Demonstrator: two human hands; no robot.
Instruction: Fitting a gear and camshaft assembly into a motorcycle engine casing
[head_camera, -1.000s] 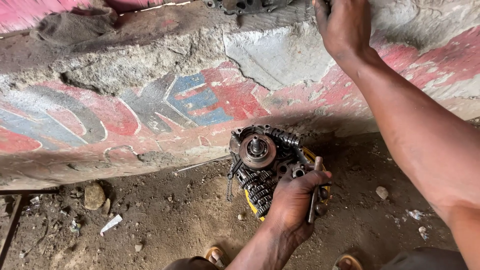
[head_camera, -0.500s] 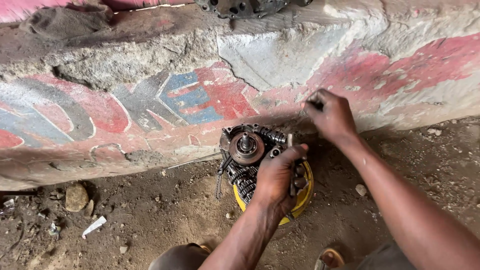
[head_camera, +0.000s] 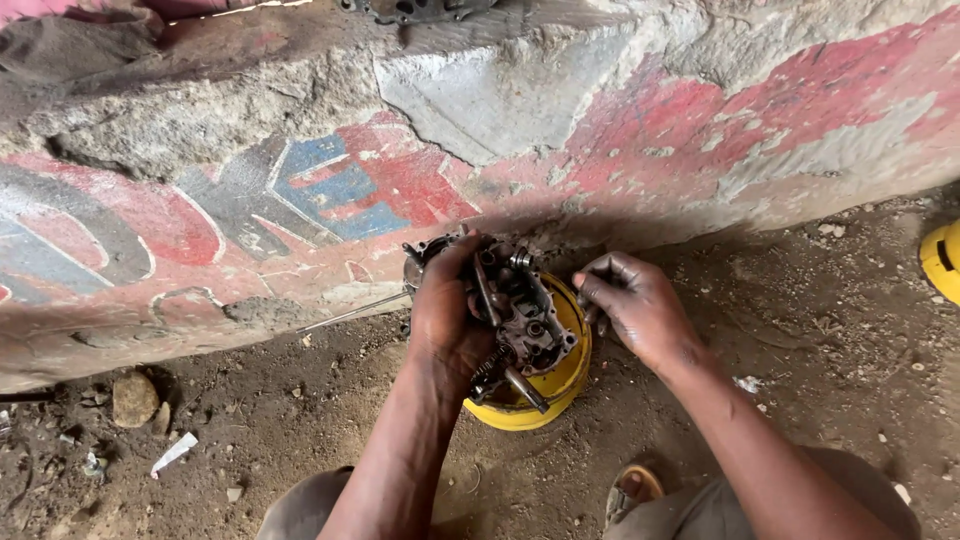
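A greasy metal engine part (head_camera: 525, 325) with gears and springs rests tilted on a round yellow container (head_camera: 560, 385) on the dirt ground. My left hand (head_camera: 445, 315) wraps around the part's left side and grips it. My right hand (head_camera: 630, 305) sits just to the right of the part, fingers curled, fingertips touching its right edge beside the container's rim. Whether those fingers pinch something small is hidden.
A low painted concrete wall (head_camera: 300, 190) in red, blue and grey runs behind the part. A stone (head_camera: 133, 398) and a white scrap (head_camera: 172, 453) lie at the left. Another yellow object (head_camera: 943, 260) shows at the right edge. My sandalled foot (head_camera: 633, 490) is below.
My right hand came down from the wall top to the part's right side. My left hand shifted its grip and turned the part over on the yellow container. The view moved closer.
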